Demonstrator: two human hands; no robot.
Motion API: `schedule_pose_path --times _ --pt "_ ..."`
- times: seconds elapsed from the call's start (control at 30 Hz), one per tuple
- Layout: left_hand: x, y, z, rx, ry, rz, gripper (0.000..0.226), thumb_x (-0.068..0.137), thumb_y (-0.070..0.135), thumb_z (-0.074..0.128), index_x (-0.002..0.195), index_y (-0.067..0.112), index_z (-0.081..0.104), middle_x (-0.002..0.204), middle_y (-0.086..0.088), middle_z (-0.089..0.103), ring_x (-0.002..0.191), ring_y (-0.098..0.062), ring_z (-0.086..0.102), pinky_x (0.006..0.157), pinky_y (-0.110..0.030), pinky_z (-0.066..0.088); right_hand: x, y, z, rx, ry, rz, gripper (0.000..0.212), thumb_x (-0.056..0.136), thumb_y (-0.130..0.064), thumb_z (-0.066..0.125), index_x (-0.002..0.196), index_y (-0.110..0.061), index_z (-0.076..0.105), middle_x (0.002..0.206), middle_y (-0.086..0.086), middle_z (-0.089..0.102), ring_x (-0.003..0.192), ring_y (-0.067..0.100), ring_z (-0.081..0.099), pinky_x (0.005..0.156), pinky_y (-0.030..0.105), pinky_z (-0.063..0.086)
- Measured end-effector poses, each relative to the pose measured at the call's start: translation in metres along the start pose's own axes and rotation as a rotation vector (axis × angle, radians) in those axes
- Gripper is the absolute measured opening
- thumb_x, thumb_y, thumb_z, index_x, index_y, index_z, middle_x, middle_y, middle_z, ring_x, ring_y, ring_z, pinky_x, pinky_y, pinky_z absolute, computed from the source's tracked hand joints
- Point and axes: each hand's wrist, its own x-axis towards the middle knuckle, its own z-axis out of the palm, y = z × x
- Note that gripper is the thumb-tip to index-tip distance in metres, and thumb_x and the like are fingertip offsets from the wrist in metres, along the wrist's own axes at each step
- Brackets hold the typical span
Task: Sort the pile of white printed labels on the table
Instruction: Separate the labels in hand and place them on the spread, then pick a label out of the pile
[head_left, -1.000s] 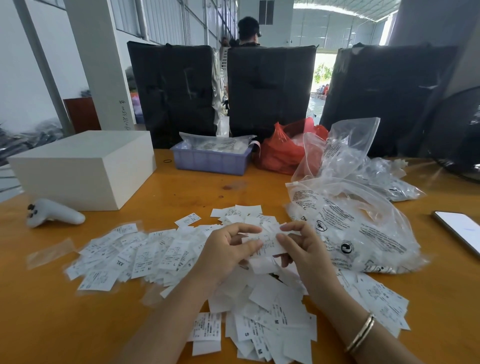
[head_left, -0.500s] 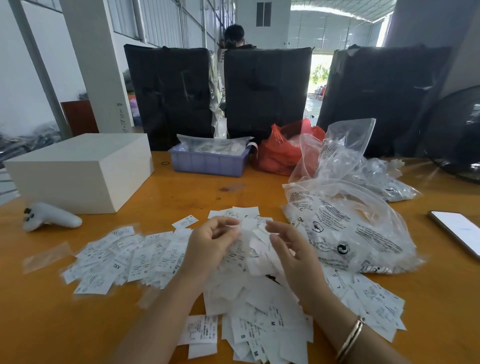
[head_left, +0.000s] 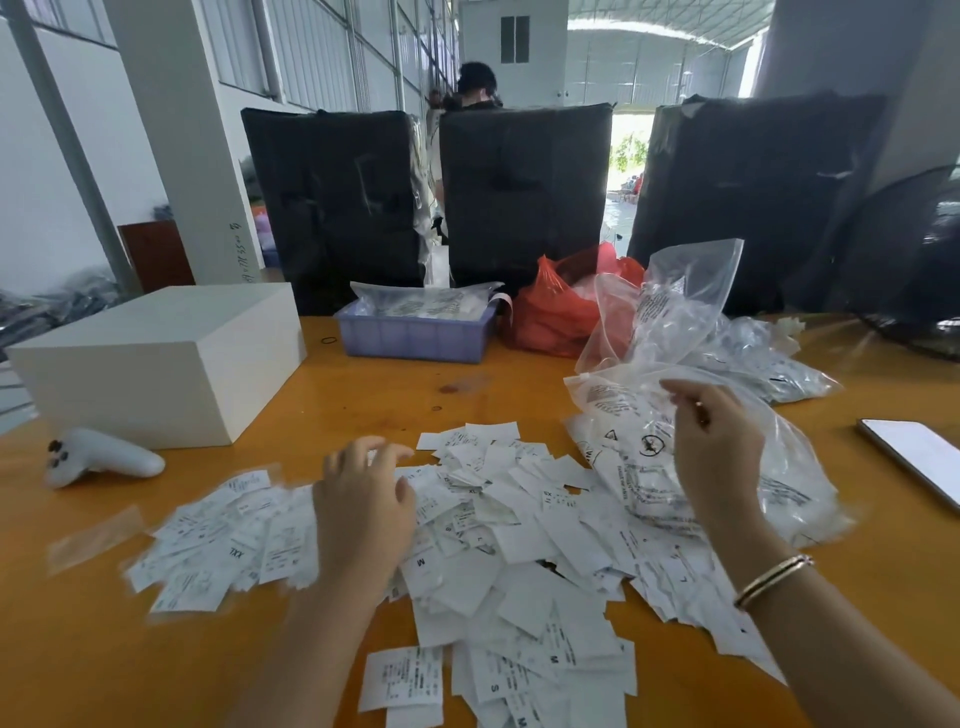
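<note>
A loose pile of white printed labels (head_left: 524, 561) covers the middle of the orange table (head_left: 83, 654). A flatter spread of labels (head_left: 223, 540) lies to its left, one marked XXL. My left hand (head_left: 363, 504) hovers palm down over the seam between the two groups, fingers spread, holding nothing that I can see. My right hand (head_left: 717, 447) is raised over the clear printed plastic bag (head_left: 779, 467) at the right, fingers loosely curled; whether it pinches the film or a label is unclear.
A white box (head_left: 156, 358) and a white controller (head_left: 98, 460) sit at the left. A purple tray (head_left: 415, 338), a red bag (head_left: 556, 306) and more clear bags (head_left: 753, 353) stand at the back. A phone (head_left: 914, 457) lies at the right edge.
Both hands were together over the pile's middle handling a label. They have parted: the left moved left over the spread labels, the right rose to the plastic bag.
</note>
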Motion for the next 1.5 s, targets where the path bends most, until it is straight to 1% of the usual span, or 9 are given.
schedule_pose_path --times 0.13,0.27,0.4,0.6,0.83,0.97,1.2,1.4,1.5 --pt "-0.008 0.016 0.008 -0.125 -0.065 0.254 0.021 0.092 0.021 0.056 0.11 0.025 0.066 0.115 0.011 0.06 0.115 -0.015 0.044 0.093 -0.028 0.036 0.03 0.018 -0.002 -0.304 -0.111 0.1 0.031 0.093 -0.002 0.046 0.113 -0.011 0.068 0.115 0.006 0.066 0.072 0.016 0.06 0.055 0.012 0.042" --pt "-0.012 0.022 0.011 -0.185 -0.129 0.391 0.018 0.093 0.021 0.055 0.101 0.026 0.07 0.106 0.015 0.063 0.112 -0.01 0.045 0.087 -0.024 0.034 0.041 0.037 0.004 -0.704 -0.56 0.246 0.03 0.094 -0.011 0.049 0.12 -0.009 0.062 0.127 0.011 0.059 0.11 0.028 0.055 0.086 0.03 0.045" --pt "-0.012 0.022 0.012 -0.195 -0.163 0.426 0.019 0.095 0.024 0.052 0.104 0.027 0.069 0.107 0.016 0.062 0.11 -0.007 0.042 0.086 -0.021 0.032 0.029 0.04 0.012 -0.859 -0.669 0.203 0.023 0.093 -0.027 0.055 0.082 -0.009 0.062 0.092 0.01 0.063 0.08 0.022 0.05 0.066 0.025 0.035" --pt "-0.012 0.021 0.011 -0.215 -0.151 0.423 0.017 0.094 0.023 0.055 0.101 0.026 0.07 0.104 0.015 0.063 0.108 -0.007 0.043 0.085 -0.021 0.033 0.016 0.04 0.011 -0.671 -0.426 0.234 0.013 0.09 -0.026 0.058 0.082 -0.017 0.062 0.082 0.006 0.063 0.075 0.025 0.057 0.063 0.031 0.047" --pt "-0.013 0.022 0.01 -0.229 -0.144 0.431 0.017 0.093 0.02 0.056 0.1 0.025 0.071 0.103 0.014 0.064 0.109 -0.007 0.045 0.083 -0.02 0.031 0.017 0.041 0.0 -0.633 -0.29 0.085 0.035 0.094 -0.02 0.052 0.06 -0.011 0.057 0.062 0.003 0.054 0.058 0.022 0.049 0.049 0.026 0.034" --pt "-0.013 0.025 0.009 -0.294 -0.139 0.428 0.016 0.091 0.017 0.059 0.1 0.023 0.072 0.102 0.013 0.065 0.107 -0.007 0.046 0.087 -0.022 0.036 0.009 0.014 -0.005 -0.23 -0.16 0.011 0.019 0.092 -0.023 0.058 0.092 -0.011 0.072 0.077 -0.004 0.067 0.068 0.014 0.058 0.061 0.023 0.041" --pt "-0.02 0.038 0.0 -0.626 -0.302 0.343 0.032 0.092 0.058 0.041 0.107 0.038 0.061 0.102 0.035 0.053 0.108 0.016 0.042 0.087 -0.004 0.03 -0.04 -0.034 -0.007 0.564 -0.536 0.449 0.015 0.092 -0.018 0.055 0.086 -0.011 0.067 0.069 0.007 0.069 0.055 0.017 0.062 0.05 0.019 0.049" --pt "-0.024 0.042 -0.005 -0.948 -0.605 0.144 0.075 0.06 0.096 0.027 0.104 0.045 0.061 0.098 0.025 0.068 0.099 0.007 0.059 0.083 -0.008 0.043 -0.065 -0.041 0.009 0.291 -0.788 0.375 0.015 0.09 -0.023 0.06 0.083 -0.011 0.063 0.064 0.006 0.07 0.047 0.013 0.057 0.048 0.023 0.042" --pt "-0.021 0.043 -0.003 -0.958 -0.563 0.083 0.042 0.075 0.072 0.055 0.093 0.036 0.067 0.09 0.017 0.072 0.09 0.0 0.066 0.082 -0.018 0.048 -0.069 -0.04 0.014 0.23 -0.799 0.316 0.015 0.091 -0.026 0.059 0.082 -0.015 0.064 0.064 0.003 0.07 0.048 0.013 0.059 0.05 0.027 0.042"
